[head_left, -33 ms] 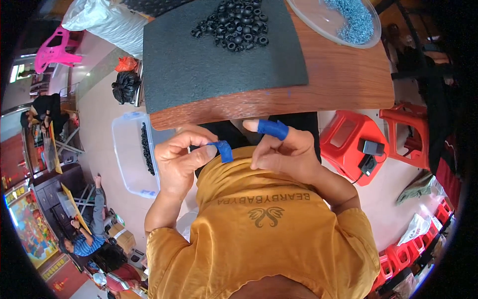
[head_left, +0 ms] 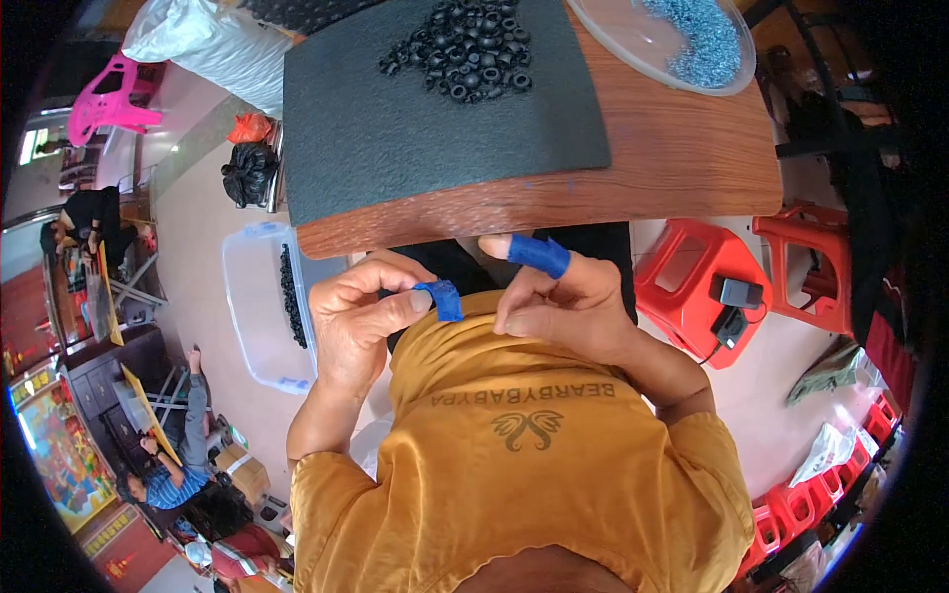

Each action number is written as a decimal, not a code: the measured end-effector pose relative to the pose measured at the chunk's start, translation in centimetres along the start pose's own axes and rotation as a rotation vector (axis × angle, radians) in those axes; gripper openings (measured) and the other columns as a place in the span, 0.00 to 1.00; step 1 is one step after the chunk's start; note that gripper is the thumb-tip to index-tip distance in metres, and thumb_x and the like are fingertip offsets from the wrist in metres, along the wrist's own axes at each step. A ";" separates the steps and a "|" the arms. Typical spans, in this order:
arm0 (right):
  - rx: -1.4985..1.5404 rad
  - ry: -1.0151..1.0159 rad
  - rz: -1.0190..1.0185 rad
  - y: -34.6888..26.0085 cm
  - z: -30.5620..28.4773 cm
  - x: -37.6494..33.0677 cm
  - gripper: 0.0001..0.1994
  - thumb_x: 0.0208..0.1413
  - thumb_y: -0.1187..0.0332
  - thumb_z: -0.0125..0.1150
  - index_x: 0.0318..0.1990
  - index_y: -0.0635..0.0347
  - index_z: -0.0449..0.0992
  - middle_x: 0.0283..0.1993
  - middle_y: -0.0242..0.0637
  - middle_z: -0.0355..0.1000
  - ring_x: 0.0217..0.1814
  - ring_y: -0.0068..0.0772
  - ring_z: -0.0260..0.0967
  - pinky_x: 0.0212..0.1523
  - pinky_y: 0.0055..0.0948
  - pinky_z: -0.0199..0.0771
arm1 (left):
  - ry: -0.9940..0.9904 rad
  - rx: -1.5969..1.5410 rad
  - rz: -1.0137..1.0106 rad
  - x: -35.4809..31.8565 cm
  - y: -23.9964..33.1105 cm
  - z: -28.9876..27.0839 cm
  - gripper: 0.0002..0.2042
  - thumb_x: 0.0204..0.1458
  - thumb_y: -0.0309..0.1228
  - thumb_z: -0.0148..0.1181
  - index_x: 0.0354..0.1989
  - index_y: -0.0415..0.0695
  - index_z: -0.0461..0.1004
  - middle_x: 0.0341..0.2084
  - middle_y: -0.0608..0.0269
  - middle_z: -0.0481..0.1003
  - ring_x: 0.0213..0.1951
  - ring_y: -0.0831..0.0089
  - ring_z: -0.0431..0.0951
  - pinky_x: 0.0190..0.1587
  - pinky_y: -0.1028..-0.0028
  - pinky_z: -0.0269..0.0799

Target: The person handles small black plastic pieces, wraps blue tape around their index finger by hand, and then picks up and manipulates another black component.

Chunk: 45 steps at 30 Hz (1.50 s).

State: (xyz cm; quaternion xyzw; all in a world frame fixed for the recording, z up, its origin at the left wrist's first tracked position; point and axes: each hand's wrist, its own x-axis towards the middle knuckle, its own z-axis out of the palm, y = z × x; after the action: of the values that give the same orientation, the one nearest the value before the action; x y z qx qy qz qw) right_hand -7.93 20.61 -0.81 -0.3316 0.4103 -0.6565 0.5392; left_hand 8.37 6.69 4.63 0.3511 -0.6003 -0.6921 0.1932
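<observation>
A short strip of blue tape hangs from my left hand, pinched between thumb and forefinger above my lap. Close to its right is my right hand, its forefinger stretched out toward the left and wrapped in a blue tape band. The right thumb is pressed against the other fingers; whether anything is between them is too small to see. Both hands are just in front of the near edge of a wooden table. Farther back, a pile of small black hollow parts lies on a dark mat.
A round clear tub with light-blue beads stands at the far right of the table. Red plastic stools are on the right, one bearing a black adapter. On the left floor lies a clear box. Other people sit farther left.
</observation>
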 end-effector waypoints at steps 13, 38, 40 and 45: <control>0.073 0.002 0.127 1.4 1.2 0.9 0.25 0.47 0.72 0.64 0.55 0.57 0.66 0.27 0.25 0.69 0.30 0.11 0.62 0.32 0.15 0.62 | -0.043 -0.215 -0.235 -0.4 0.6 2.4 0.02 0.42 0.17 0.59 0.25 0.32 0.74 0.26 0.58 0.75 0.29 0.76 0.73 0.35 0.78 0.67; -0.269 0.031 -0.118 2.3 0.2 1.3 0.19 0.53 0.72 0.56 0.53 0.69 0.67 0.20 0.28 0.67 0.24 0.14 0.64 0.27 0.17 0.62 | 0.129 -0.419 -0.256 -0.8 -0.8 4.1 0.03 0.39 0.19 0.59 0.23 0.35 0.71 0.26 0.60 0.73 0.30 0.75 0.70 0.38 0.76 0.64; -0.231 0.030 -0.108 1.9 0.4 1.4 0.19 0.53 0.72 0.56 0.53 0.68 0.67 0.20 0.27 0.67 0.23 0.14 0.63 0.26 0.17 0.62 | 0.131 -0.419 -0.254 -0.8 -1.0 4.1 0.03 0.39 0.19 0.58 0.22 0.35 0.71 0.25 0.60 0.73 0.29 0.75 0.70 0.38 0.76 0.64; -0.198 0.027 -0.086 1.7 0.5 1.4 0.18 0.54 0.72 0.57 0.52 0.67 0.68 0.20 0.27 0.68 0.22 0.14 0.64 0.24 0.16 0.62 | 0.125 -0.415 -0.239 -0.7 -1.0 4.4 0.03 0.39 0.19 0.58 0.23 0.35 0.71 0.26 0.60 0.73 0.30 0.75 0.70 0.39 0.77 0.63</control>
State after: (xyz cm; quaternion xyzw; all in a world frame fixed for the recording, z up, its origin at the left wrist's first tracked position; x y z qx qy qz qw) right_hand -7.02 19.01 -2.12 -0.3914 0.4658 -0.6398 0.4696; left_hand 5.87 10.40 3.95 0.4148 -0.3863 -0.7954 0.2146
